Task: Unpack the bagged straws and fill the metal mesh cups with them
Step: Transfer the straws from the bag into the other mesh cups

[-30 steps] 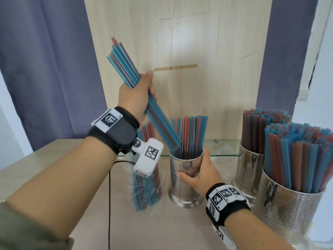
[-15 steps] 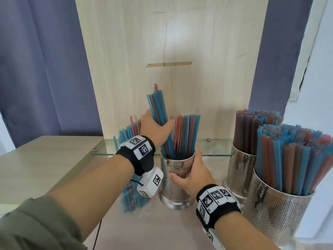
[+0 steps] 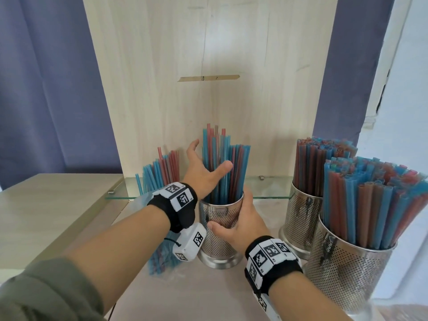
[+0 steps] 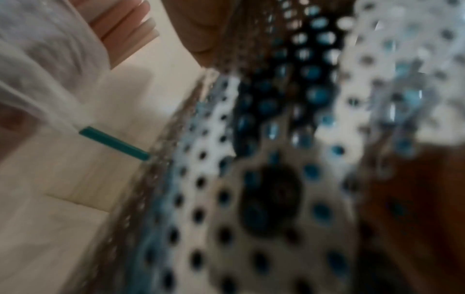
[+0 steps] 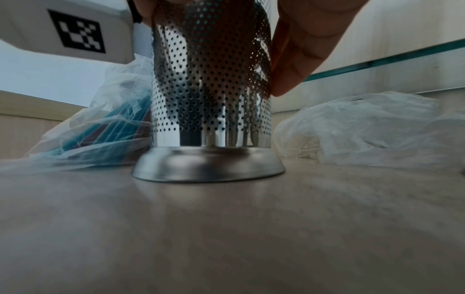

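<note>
The middle cup (image 3: pixel 221 230) stands on the counter (image 3: pixel 185 295) at the centre of the head view, about half full of blue and red straws (image 3: pixel 223 167); a few at its left side stick up higher than the rest and have not dropped to the bottom. The right hand (image 3: pixel 240 224) is wrapped around the cup's wall, thumb on the near side, steadying it. The left hand (image 3: pixel 205 173) is spread wide with straight fingers at the cup's 10 o'clock, thumb against the front of the straws, holding nothing.

At the cup's 9 o'clock the bag (image 3: pixel 162 230) leans against the glass shelf (image 3: pixel 266 189) with straws left inside. At 3 o'clock stand two more cups (image 3: pixel 301 218), both packed. An empty, crumpled bag (image 5: pixel 365 129) lies behind the middle cup in the right wrist view.

The step in hand looks like settling a fresh handful into the cup. The next move likely calls for tapping the tall straws down level, then reaching to the bag for another bunch while the right hand braces the cup.
</note>
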Demonstrator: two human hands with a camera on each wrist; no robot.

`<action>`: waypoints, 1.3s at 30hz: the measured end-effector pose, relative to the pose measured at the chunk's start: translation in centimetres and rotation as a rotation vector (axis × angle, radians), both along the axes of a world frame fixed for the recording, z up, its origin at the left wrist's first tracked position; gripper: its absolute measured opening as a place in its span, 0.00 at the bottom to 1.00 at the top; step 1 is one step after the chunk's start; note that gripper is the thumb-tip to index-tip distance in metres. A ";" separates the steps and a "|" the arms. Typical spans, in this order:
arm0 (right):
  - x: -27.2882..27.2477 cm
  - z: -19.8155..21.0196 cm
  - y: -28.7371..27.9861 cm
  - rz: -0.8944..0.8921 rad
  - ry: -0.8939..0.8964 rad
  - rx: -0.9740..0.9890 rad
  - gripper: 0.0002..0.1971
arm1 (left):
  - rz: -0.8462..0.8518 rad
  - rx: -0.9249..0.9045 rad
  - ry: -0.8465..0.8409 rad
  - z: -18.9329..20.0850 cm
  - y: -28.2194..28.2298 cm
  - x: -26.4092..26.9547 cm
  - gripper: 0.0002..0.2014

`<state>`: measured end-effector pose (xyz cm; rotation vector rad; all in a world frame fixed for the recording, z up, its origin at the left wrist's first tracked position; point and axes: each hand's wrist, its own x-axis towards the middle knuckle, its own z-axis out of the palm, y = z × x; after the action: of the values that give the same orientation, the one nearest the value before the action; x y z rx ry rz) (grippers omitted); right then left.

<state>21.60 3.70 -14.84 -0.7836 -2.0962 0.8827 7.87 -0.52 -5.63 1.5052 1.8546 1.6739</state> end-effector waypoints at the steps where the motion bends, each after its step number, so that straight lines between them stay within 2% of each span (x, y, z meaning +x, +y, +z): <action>1: 0.0 0.0 0.0 -0.001 -0.003 0.000 0.57 | -0.011 -0.022 0.003 0.1 0.1 0.1 0.59; 5: 0.1 0.2 0.0 0.006 0.002 0.003 0.56 | 0.011 -0.082 0.085 0.2 0.5 0.0 0.60; 9: -0.1 0.0 0.0 0.004 -0.015 0.007 0.59 | 0.141 0.028 0.107 0.7 0.5 -0.3 0.52; 12: -0.2 -0.1 0.1 -0.005 -0.026 0.014 0.61 | 0.065 -0.011 0.039 0.6 0.5 -0.5 0.50; 16: -0.1 -0.1 0.1 -0.003 -0.020 0.013 0.59 | 0.014 -0.105 0.017 0.3 0.1 -1.4 0.58; 19: 0.0 0.0 0.1 -0.003 -0.009 0.013 0.60 | -0.051 -0.156 0.048 0.4 -0.3 -1.8 0.50; 22: 0.1 0.0 0.0 0.003 -0.011 0.004 0.61 | 0.039 -0.121 0.117 0.7 -0.5 -2.1 0.44; 24: 0.0 0.0 0.0 0.005 -0.006 0.005 0.60 | 0.102 -0.088 0.131 0.8 -0.7 -2.0 0.44; 27: 0.0 0.0 0.0 0.005 -0.007 0.003 0.60 | 0.095 -0.089 0.112 0.8 -1.1 -1.5 0.45; 33: -0.1 0.0 0.0 -0.011 -0.016 0.009 0.61 | 0.103 -0.075 0.049 0.2 -1.2 -1.3 0.36; 37: 0.0 0.1 -0.1 -0.011 -0.014 0.011 0.60 | 0.146 -0.054 0.066 0.3 -2.2 -1.2 0.39; 39: 0.1 0.2 -0.2 -0.005 -0.002 0.014 0.59 | 0.207 0.045 0.065 0.8 -3.3 -1.2 0.41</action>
<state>21.70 3.50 -14.60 -0.7824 -2.0995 0.8646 6.70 -3.78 -4.86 1.4436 2.0836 1.7852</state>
